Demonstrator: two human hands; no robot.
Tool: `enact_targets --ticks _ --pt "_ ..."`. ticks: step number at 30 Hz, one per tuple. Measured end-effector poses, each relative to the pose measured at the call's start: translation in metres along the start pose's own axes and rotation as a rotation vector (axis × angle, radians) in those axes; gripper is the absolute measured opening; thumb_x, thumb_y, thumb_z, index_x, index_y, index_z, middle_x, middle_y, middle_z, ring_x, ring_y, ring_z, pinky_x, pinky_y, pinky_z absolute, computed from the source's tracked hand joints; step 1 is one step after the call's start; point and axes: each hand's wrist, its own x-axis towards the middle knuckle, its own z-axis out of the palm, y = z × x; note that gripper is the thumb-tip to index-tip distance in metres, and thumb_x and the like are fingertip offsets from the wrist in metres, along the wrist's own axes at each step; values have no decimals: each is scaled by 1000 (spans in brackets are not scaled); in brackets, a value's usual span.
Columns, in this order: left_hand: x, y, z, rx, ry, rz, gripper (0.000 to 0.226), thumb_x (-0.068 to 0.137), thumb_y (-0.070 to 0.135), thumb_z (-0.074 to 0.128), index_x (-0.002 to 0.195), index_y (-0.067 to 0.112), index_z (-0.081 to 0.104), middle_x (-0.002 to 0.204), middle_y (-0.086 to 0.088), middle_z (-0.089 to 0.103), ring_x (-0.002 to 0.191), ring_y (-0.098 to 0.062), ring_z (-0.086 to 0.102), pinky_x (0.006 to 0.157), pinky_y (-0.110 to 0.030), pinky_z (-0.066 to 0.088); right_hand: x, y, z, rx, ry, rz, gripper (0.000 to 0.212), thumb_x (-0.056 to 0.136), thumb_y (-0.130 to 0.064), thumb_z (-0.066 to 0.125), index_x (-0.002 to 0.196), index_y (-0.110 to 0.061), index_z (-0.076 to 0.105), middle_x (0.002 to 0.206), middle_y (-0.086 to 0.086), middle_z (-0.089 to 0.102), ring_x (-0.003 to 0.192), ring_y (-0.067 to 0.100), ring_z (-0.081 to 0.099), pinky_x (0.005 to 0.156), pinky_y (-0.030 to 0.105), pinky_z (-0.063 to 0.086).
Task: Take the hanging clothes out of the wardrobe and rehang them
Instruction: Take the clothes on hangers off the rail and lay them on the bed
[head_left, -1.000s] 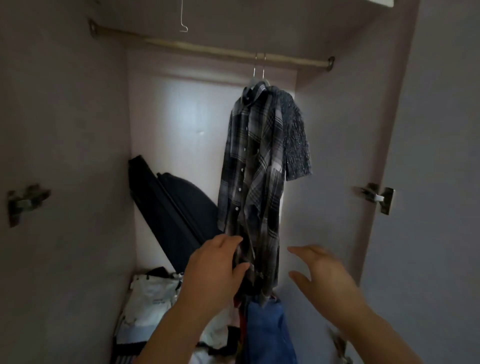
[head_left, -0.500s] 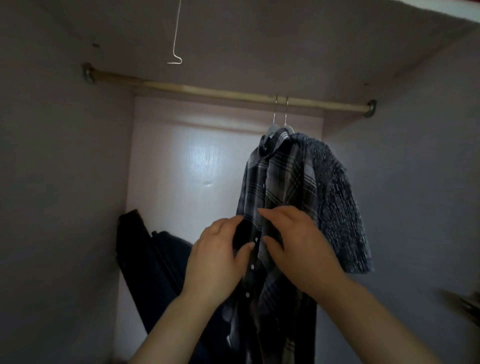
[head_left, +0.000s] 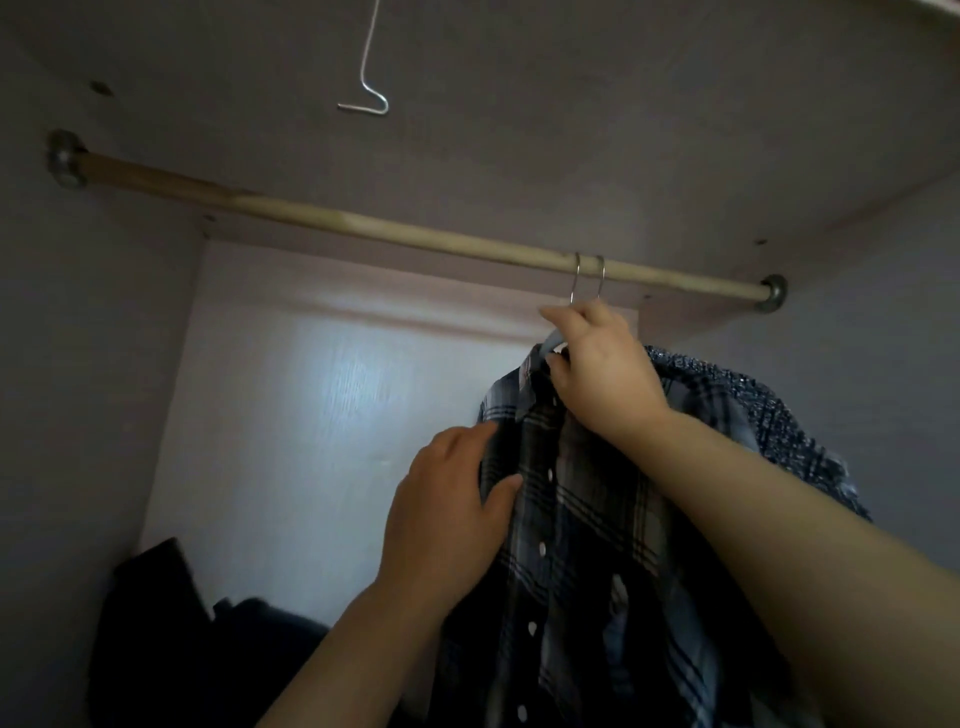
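Note:
A dark plaid button shirt hangs from the wooden rail at its right end, on a hanger whose metal hook loops over the rail. A second hook beside it carries a speckled dark garment behind the shirt. My right hand is closed on the shirt's hanger at the collar, just under the hooks. My left hand pinches the shirt's left front edge between thumb and fingers.
A bare wire hook dangles from above at the top left. Dark bags lean in the lower left corner. The wardrobe's side walls stand close on both sides; the rail's left stretch carries nothing.
My right hand rose from the shirt's chest up to the hanger at the collar. My left hand stayed on the shirt's front edge. The view tilted further upward.

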Motion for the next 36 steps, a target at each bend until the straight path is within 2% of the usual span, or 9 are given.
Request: enact_targets --ticks 5,10,14,20,25,28,30,32,36 --pt "19 -18 7 25 25 44 49 91 40 51 138 31 38 137 12 41 122 -3 36 91 -12 23 20 37 20 -41 29 56 45 92 -19 52 136 -14 43 130 10 45 123 28 37 90 42 42" --pt "36 -29 19 69 35 49 50 91 39 52 139 30 37 138 11 40 123 -4 36 97 -14 26 22 78 40 -39 94 94 47 88 -24 62 131 -10 48 125 12 52 117 31 46 93 41 41" --pt "54 -22 28 115 59 86 52 92 40 51 140 29 35 139 10 39 126 -5 34 100 -17 25 31 97 56 -102 107 -26 26 85 -21 65 108 -10 60 101 9 64 97 33 54 74 37 44" --pt "86 -2 27 198 123 140 53 91 37 53 140 25 36 136 5 43 125 -14 38 105 -32 33 41 100 55 -53 246 -83 37 89 -26 61 124 -15 59 112 8 66 103 31 58 72 36 49" --pt "94 15 21 232 251 125 53 90 35 54 139 22 38 135 2 45 125 -16 37 104 -33 30 30 81 39 26 350 -163 39 86 -32 65 123 -21 61 101 5 71 92 29 63 62 25 37" --pt "73 16 25 294 245 91 56 89 41 52 141 27 35 137 5 44 126 -16 36 105 -33 28 -6 66 37 22 372 -255 37 81 -36 60 115 -21 67 89 3 72 76 27 66 57 25 45" --pt "48 13 28 301 220 82 54 90 42 52 140 30 37 133 5 48 122 -16 42 101 -36 34 -39 58 41 45 338 -260 39 83 -41 53 117 -26 65 87 -3 72 73 23 65 52 23 44" --pt "14 6 31 305 198 97 49 88 44 51 134 30 46 120 4 59 108 -17 55 88 -37 47 -78 53 47 114 306 -272 40 84 -42 48 117 -26 65 90 -4 72 73 21 66 52 25 48" --pt "-64 -8 40 290 149 72 41 86 49 45 123 33 53 95 10 65 83 -11 61 68 -26 52 -155 41 60 194 211 -274 40 86 -41 46 118 -25 64 91 -7 72 73 17 67 53 26 53"
